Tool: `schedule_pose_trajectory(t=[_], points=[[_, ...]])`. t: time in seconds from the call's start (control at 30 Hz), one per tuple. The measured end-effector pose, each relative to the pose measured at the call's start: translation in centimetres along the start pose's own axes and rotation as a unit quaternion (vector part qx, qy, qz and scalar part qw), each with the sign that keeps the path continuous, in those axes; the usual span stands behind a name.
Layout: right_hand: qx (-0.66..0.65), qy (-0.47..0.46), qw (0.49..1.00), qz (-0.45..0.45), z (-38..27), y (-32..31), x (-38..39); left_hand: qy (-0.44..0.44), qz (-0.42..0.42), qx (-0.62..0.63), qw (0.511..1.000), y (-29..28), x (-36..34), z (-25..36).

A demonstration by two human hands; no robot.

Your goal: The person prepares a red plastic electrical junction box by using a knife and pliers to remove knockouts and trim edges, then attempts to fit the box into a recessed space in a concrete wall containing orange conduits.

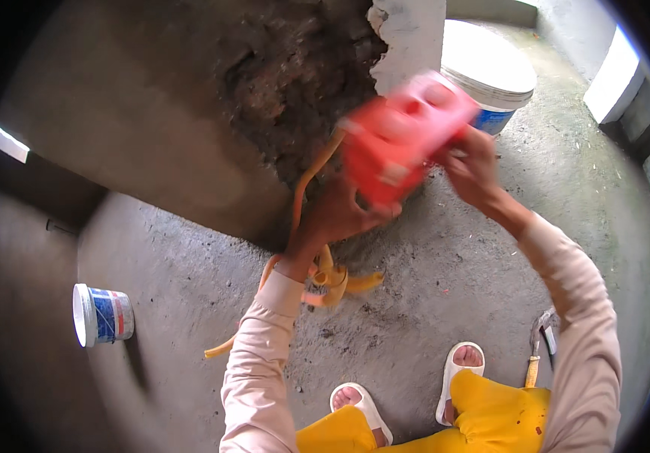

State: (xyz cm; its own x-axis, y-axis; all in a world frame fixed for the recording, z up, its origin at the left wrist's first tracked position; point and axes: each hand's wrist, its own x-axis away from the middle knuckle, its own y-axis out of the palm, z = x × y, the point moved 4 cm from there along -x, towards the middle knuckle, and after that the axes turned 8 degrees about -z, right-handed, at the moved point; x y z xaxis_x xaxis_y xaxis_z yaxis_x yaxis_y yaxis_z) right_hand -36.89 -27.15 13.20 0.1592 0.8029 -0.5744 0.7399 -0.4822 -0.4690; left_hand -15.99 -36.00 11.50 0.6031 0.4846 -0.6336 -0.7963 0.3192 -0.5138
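Observation:
A red plastic electrical box (408,140), blurred by motion and marked with round knockouts, is held up between my two hands in front of the broken wall. My left hand (347,215) grips its lower left edge. The fingers of my right hand (472,166) are closed on its right side, partly hidden behind it. An orange flexible conduit (306,181) runs from near the box's left corner down past my left wrist. Whether it is joined to the box I cannot tell. In front of the box is a patch of rough, chipped-out wall (295,98).
Yellow conduit pieces (332,281) lie on the floor under my left arm. A small white-and-blue bucket (106,315) lies at the left. Behind my right hand stands a large lidded bucket (491,68). A hand tool with a yellow handle (533,370) lies by my right foot.

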Motion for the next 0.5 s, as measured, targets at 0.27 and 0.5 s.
schedule_pose_trajectory(t=[0.27, 0.5], points=[[0.140, 0.482, 0.861, -0.073, 8.1, -15.2, 40.1, -0.197, -0.179, 0.058, 0.962, -2.3, 0.7, -1.9], [0.008, 0.562, 0.824, -0.068, 12.7, -13.9, 48.2, -0.035, -0.247, -0.100, 0.963, -10.6, -3.7, -0.1]])
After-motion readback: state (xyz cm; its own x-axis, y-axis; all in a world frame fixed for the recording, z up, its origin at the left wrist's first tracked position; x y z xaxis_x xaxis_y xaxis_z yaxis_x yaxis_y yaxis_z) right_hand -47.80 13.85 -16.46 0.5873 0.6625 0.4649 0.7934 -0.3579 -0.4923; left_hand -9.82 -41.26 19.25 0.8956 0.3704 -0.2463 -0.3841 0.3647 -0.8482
